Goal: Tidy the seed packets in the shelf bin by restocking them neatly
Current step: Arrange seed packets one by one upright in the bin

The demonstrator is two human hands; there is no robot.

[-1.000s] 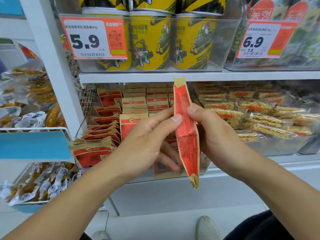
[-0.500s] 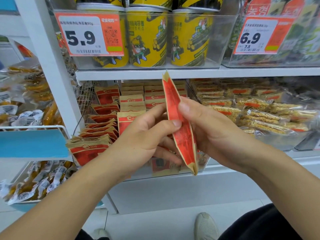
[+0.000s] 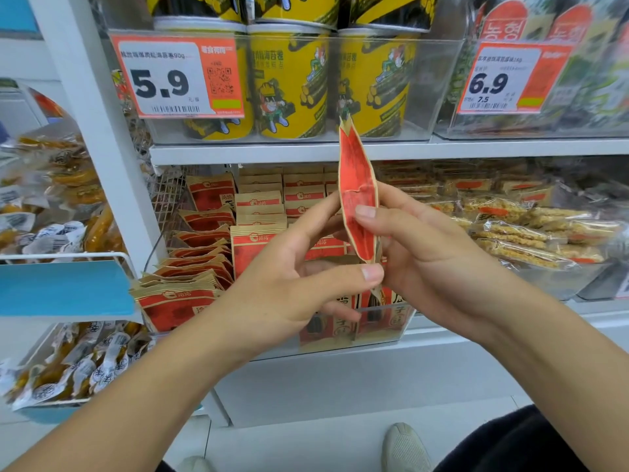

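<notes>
Red-and-tan paper seed packet (image 3: 357, 195) held edge-on, upright, in front of clear plastic shelf bin (image 3: 384, 332). Packet pinched at mid-height by right hand (image 3: 425, 257), thumb pressed on red face. Lower end of packet pinched by left hand (image 3: 292, 284), thumb against tan corner. Matching red-and-tan packets (image 3: 200, 267) stacked in rows inside bin behind hands. Yellow cylindrical snack tubs (image 3: 289, 86) seen on shelf above.
</notes>
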